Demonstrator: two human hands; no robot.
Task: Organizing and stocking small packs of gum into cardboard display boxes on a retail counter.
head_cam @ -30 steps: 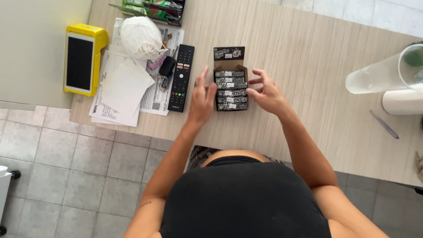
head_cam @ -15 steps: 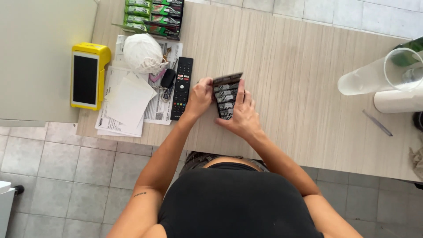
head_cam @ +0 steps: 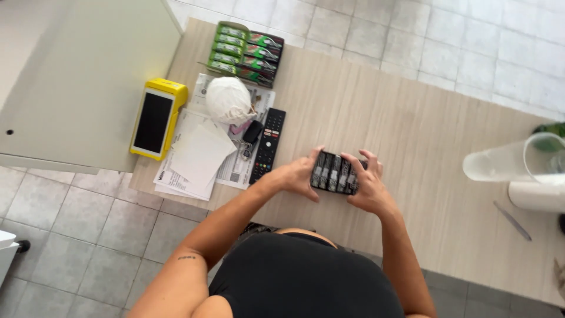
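From the head camera, looking straight down: both hands meet over the near middle of a pale wood-grain table point(head_cam: 412, 135); the left hand point(head_cam: 297, 176) and the right hand point(head_cam: 369, 187) clasp a small black display box point(head_cam: 334, 174) between them, one at each end, fingers curled over its edges; the box holds a row of black-and-white packets standing side by side, and whether it rests on the table or is raised just off it cannot be told. Just left of the left hand lies a black remote control point(head_cam: 268, 145); beside that, loose white papers point(head_cam: 197, 156) with a crumpled white bag point(head_cam: 228, 100) on top; further left, a yellow card terminal point(head_cam: 157, 119) with a dark screen; at the far edge, a green display box of packets point(head_cam: 246, 52). Well apart on the right edge, a clear plastic cup point(head_cam: 518, 165) lies on its side next to a white roll point(head_cam: 538, 195); a pen point(head_cam: 512, 220) lies near them.
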